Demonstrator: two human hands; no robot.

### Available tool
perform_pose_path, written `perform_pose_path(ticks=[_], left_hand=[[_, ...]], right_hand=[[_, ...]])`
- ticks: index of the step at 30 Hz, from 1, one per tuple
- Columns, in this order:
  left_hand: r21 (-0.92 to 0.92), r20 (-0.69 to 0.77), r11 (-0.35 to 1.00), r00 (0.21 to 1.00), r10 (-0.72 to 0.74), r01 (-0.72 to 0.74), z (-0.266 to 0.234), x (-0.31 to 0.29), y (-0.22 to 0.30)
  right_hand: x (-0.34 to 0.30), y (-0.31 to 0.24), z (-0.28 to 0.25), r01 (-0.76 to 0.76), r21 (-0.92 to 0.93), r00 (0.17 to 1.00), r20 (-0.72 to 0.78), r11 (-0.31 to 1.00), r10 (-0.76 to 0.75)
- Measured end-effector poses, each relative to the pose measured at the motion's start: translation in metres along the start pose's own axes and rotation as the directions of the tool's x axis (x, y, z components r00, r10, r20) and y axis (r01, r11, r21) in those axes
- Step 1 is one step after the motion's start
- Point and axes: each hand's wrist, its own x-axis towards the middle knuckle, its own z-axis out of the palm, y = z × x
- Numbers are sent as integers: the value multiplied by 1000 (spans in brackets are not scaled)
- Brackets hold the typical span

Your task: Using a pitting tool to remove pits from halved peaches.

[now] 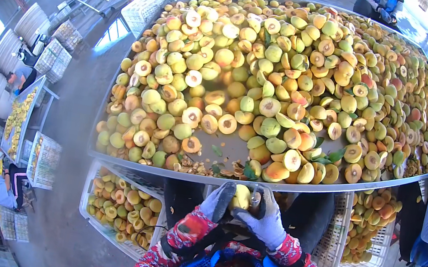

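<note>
Close to my body, just below the table's near edge, my left hand (pixel 219 202) grips a yellow-green peach (pixel 241 197). Beside it, my right hand (pixel 267 221) is closed round a small metal tool (pixel 256 198), whose shape is mostly covered by the fingers. The right thumb reaches under the peach. Both hands wear pale gloves with dark fingertips. A large heap of whole and halved peaches (pixel 269 107), some with stones showing, spreads over the metal table (pixel 228 150) in front of me.
A white crate (pixel 86 208) of halved peaches stands left of my legs, another crate (pixel 338 225) to the right. Scraps and leaves lie along the table's raised near rim (pixel 189 177). Other people sit at the far side and right; a second fruit table (pixel 29 119) is far left.
</note>
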Motion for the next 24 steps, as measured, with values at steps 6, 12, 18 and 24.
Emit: perform_pose_path(ticks=[6, 12, 18, 24], left_hand=[[506, -137, 854, 989, -63, 124, 10, -17, -14], [312, -49, 942, 992, -114, 123, -17, -14, -35], [-1, -165, 948, 935, -315, 319, 5, 13, 32], [386, -244, 919, 970, 15, 83, 10, 1, 26]], right_hand=[[-16, 18, 16, -370, 460, 925, 104, 807, 365], [0, 16, 12, -194, 272, 979, 113, 942, 169], [7, 4, 15, -205, 485, 978, 66, 850, 198], [5, -12, 15, -426, 649, 886, 159, 630, 435]])
